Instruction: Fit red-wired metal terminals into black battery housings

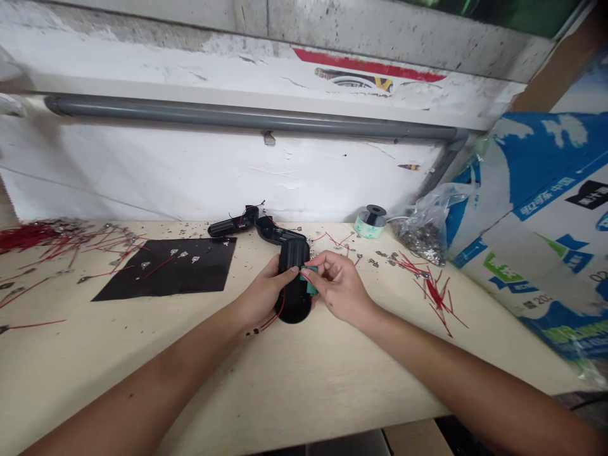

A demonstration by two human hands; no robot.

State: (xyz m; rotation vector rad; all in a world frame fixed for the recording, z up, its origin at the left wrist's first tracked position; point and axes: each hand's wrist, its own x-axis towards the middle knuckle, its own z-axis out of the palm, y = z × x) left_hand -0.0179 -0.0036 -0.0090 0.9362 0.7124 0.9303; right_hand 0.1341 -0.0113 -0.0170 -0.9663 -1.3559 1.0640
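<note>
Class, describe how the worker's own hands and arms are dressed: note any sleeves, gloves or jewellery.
Both the left hand and the right hand are ungloved. The left forearm and right forearm are bare, with no sleeve in view. No watch or bracelet shows, and no ring on the visible fingers.

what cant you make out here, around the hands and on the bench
All in the head view:
- Green piece: partly covered by the right hand.
- Left hand: fingertips hidden behind the black casing.
- Bag contents: too small, blurred by plastic.
- Red wire pile: cut off by the left edge.
</note>
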